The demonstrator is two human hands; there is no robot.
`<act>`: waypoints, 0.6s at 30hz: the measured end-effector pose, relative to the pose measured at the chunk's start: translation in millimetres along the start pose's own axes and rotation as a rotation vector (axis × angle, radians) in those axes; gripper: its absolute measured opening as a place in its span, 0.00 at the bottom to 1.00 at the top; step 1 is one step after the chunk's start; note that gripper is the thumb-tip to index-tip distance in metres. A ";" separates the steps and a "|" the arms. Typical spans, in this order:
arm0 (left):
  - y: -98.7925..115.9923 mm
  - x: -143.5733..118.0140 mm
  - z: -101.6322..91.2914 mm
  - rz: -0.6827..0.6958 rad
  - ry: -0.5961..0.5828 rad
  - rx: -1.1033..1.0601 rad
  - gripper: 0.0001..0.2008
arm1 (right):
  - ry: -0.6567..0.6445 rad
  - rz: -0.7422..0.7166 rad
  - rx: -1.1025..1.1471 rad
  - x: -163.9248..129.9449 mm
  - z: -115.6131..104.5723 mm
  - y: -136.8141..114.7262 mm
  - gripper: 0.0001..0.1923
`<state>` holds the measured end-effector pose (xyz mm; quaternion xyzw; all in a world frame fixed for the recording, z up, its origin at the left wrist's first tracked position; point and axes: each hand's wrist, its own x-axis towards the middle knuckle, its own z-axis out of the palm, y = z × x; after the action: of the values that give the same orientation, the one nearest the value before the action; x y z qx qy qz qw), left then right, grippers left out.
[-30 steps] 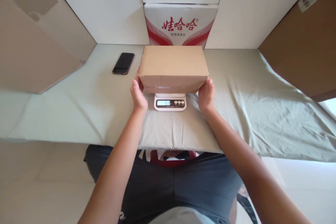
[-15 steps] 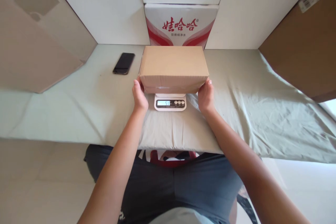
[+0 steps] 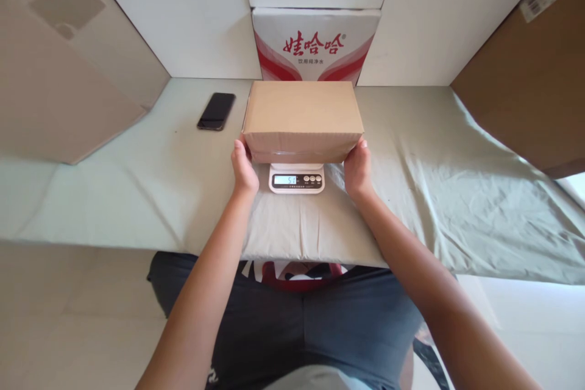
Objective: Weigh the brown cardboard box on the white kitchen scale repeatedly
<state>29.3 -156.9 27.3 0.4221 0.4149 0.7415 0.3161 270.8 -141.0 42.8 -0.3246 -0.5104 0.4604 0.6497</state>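
A closed brown cardboard box (image 3: 302, 116) rests on a small white digital scale (image 3: 296, 178), whose lit display faces me under the box's front edge. My left hand (image 3: 244, 169) is against the box's lower left side. On the lower right side sits my right hand (image 3: 357, 169). Both hands grip the box between them, fingers partly hidden behind its sides.
A black phone (image 3: 216, 111) lies at the back left of the cloth-covered table (image 3: 434, 183). A white carton with red print (image 3: 315, 42) stands behind the box. Large cardboard boxes flank the left (image 3: 59, 73) and the right (image 3: 530, 85). White panels form the back wall.
My left hand has shifted slightly right and closer to the box's lower corner. The box, the scale and my right hand have hardly moved.
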 end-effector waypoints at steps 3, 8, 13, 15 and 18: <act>1.2 -0.9 -0.1 0.002 -0.006 0.010 0.36 | -0.001 0.003 -0.012 0.1 0.1 0.2 0.33; -1.3 0.1 -1.0 -0.008 0.010 -0.004 0.35 | -0.004 0.004 0.007 -0.5 0.0 0.6 0.31; -5.1 1.2 -1.4 -0.020 0.016 0.011 0.39 | 0.005 0.030 0.004 -2.1 1.7 -1.4 0.32; -4.8 0.6 -1.0 -0.012 0.012 0.025 0.41 | 0.006 0.034 -0.011 -3.1 2.5 -3.1 0.32; -2.9 -0.6 0.4 -0.008 0.017 0.032 0.41 | -0.008 0.029 -0.030 -4.5 3.4 -4.8 0.31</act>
<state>30.3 -155.9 24.6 0.4190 0.4310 0.7372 0.3085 268.5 -147.1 46.4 -0.3397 -0.5150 0.4636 0.6360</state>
